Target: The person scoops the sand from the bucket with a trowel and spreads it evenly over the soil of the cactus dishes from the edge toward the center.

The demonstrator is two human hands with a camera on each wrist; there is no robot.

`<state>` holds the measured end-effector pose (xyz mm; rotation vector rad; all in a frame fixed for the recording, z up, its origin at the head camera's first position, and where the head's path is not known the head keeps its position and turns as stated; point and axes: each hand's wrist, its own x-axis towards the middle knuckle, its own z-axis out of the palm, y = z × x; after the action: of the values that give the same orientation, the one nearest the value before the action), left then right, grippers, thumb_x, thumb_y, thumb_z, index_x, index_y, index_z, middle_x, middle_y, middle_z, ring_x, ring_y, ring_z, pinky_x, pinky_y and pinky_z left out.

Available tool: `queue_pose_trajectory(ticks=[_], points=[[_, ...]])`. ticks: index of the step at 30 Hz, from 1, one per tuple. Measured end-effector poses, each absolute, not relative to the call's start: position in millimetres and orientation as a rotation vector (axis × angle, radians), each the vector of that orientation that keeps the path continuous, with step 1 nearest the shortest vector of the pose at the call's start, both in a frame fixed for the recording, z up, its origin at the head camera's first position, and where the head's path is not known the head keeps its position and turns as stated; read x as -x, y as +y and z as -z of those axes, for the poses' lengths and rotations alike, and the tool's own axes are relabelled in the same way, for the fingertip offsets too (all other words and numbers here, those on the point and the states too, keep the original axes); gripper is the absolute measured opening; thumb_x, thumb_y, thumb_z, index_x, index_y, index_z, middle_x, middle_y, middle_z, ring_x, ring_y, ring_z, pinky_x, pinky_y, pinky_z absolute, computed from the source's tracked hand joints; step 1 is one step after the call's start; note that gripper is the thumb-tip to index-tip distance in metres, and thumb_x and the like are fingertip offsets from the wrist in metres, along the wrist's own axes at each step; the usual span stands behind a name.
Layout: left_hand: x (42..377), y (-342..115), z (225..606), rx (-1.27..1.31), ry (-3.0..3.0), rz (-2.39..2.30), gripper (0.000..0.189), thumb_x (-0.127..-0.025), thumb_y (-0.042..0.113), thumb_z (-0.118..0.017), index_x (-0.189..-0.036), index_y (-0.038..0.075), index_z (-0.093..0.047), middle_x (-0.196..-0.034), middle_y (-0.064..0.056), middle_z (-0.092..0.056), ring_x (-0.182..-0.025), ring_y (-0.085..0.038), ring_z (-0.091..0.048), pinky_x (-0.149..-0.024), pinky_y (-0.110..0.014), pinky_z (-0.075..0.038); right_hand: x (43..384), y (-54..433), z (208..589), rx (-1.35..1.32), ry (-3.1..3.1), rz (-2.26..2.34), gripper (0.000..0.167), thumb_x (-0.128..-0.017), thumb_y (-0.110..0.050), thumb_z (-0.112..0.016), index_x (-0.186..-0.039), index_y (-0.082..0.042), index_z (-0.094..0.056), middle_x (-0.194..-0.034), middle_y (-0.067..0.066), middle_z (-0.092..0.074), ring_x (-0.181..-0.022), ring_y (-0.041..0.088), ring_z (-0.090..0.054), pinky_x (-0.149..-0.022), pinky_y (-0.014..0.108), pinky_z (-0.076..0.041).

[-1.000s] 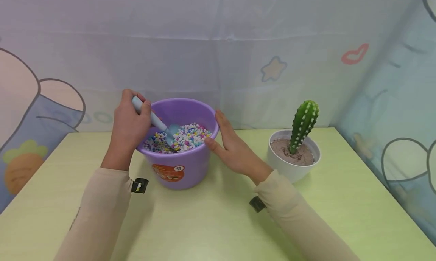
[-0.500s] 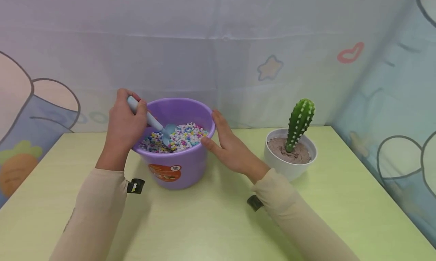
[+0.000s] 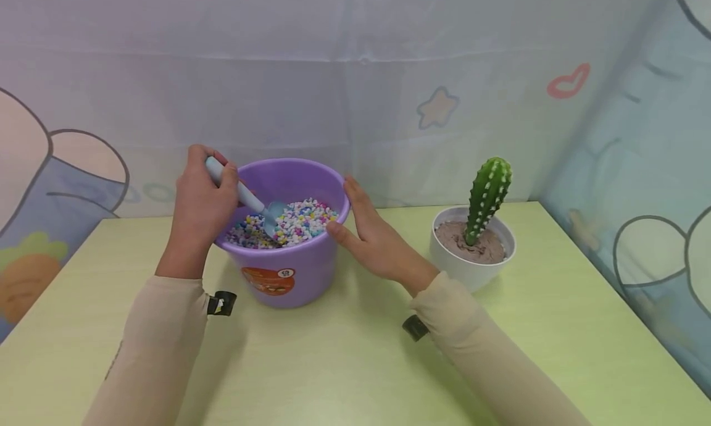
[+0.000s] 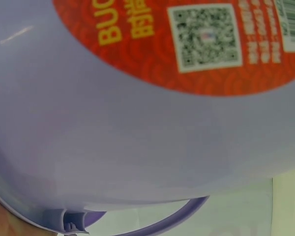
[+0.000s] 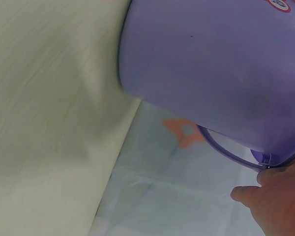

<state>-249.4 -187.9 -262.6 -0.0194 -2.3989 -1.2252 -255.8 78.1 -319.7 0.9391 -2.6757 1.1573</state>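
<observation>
A purple bucket (image 3: 316,271) stands on the table, partly filled with small multicoloured beads (image 3: 302,225). My left hand (image 3: 202,204) holds the handle of a light blue toy shovel (image 3: 251,199) over the bucket's left rim. The shovel's blade tilts down into the beads, its tip partly buried. With straight fingers, my right hand (image 3: 383,247) touches the bucket's right rim, thumb toward the front. In the left wrist view the bucket wall (image 4: 137,142) fills most of the picture. The right wrist view has my right hand (image 5: 282,196) beside the bucket's hanging purple handle (image 5: 226,151).
To the right, a green cactus (image 3: 489,194) stands in brown filling inside a white pot (image 3: 466,273). The pale yellow table (image 3: 333,364) ends at the patterned cloth (image 3: 250,92) behind. A red label (image 3: 269,282) is on the bucket's front.
The whole scene shifts slightly left in the picture as the head view turns a little. Both hands, the shovel and the bucket keep nearly the same places relative to each other.
</observation>
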Motion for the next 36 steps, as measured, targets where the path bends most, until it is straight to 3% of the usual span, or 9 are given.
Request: queue_pose_trajectory(ticks=[17, 25, 36], points=[[251.4, -188.7, 263.6, -0.021, -2.407, 1.206, 0.036, -0.103, 0.037, -0.04, -0.121, 0.005, -0.039, -0.098, -0.019, -0.059, -0.079, -0.032, -0.062, -0.065, -0.041, -0.051, 255.5, 78.1, 317.5, -0.926, -2.707, -1.151, 0.096, -0.092, -0.077, -0.029, -0.158, -0.014, 0.003, -0.162, -0.007, 0.01, -0.147, 0.011, 0.004, -0.118, 0.044, -0.011], [249.7, -187.2, 260.6, -0.043, -2.415, 1.198, 0.038, -0.103, 0.036, -0.039, -0.123, 0.004, -0.037, -0.101, -0.02, -0.057, -0.084, -0.034, -0.059, -0.068, -0.045, -0.049, 256.5, 77.9, 316.8, -0.932, -2.699, -1.15, 0.097, -0.091, -0.077, -0.028, -0.158, -0.013, 0.003, -0.163, -0.001, 0.009, -0.147, 0.013, 0.004, -0.117, 0.044, -0.01], [249.7, -186.1, 262.3, -0.034, -2.403, 1.184, 0.035, -0.103, 0.035, -0.04, -0.121, 0.004, -0.039, -0.099, -0.019, -0.058, -0.079, -0.033, -0.065, -0.068, -0.042, -0.053, 256.3, 78.0, 317.8, -0.936, -2.688, -1.175, 0.095, -0.092, -0.075, -0.031, -0.158, -0.014, 0.003, -0.163, -0.005, 0.009, -0.147, 0.011, 0.004, -0.118, 0.043, -0.01]])
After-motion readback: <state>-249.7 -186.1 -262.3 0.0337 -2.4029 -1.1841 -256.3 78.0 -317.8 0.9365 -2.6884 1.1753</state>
